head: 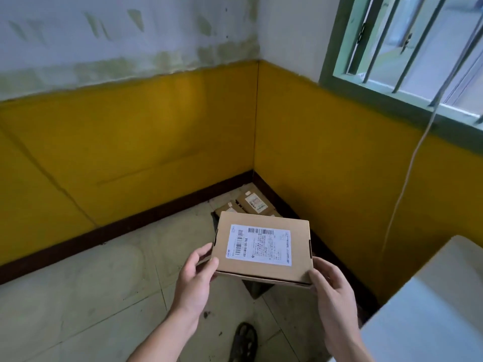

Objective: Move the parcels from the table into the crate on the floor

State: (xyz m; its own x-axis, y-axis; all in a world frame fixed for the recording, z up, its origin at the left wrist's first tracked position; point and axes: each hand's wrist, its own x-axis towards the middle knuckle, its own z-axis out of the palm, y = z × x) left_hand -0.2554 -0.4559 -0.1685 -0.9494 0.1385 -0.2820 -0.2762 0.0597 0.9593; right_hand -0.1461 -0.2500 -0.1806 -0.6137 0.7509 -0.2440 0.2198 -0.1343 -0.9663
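I hold a flat brown cardboard parcel (264, 248) with a white shipping label level in front of me, above the floor. My left hand (194, 276) grips its near left corner and my right hand (330, 288) grips its near right corner. Below and behind the parcel, in the room's corner, stands a dark crate (254, 287), mostly hidden by the parcel. Two labelled parcels (252, 203) lie inside it at the far end.
The white table (431, 309) fills the lower right. Yellow-painted walls meet in the corner behind the crate. A white cable (407, 178) hangs down from the barred window at the upper right. My sandalled foot (244, 340) stands on the tiled floor.
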